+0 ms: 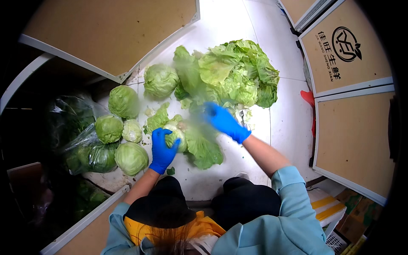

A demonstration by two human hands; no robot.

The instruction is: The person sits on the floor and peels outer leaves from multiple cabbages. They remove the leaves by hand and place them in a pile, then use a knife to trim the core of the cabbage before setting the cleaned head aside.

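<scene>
My left hand (162,149), in a blue glove, grips the left side of a partly stripped iceberg lettuce head (174,137). Loose outer leaves (204,151) spread on the floor to the right of that head. My right hand (224,122), gloved in blue too, is above these leaves and blurred at the fingers; whether it holds a leaf cannot be made out. Beyond it rises a large pile of lettuce leaves (236,71). Several whole heads sit to the left, among them a large green head (161,80) and a small pale one (132,130).
White floor tiles (251,165) lie under everything. Clear plastic bags of greens (98,157) rest at the left. Tan panels with white frames border the upper left (111,32) and the right (353,137). A narrow dark object (243,117) lies by the leaf pile, its kind unclear.
</scene>
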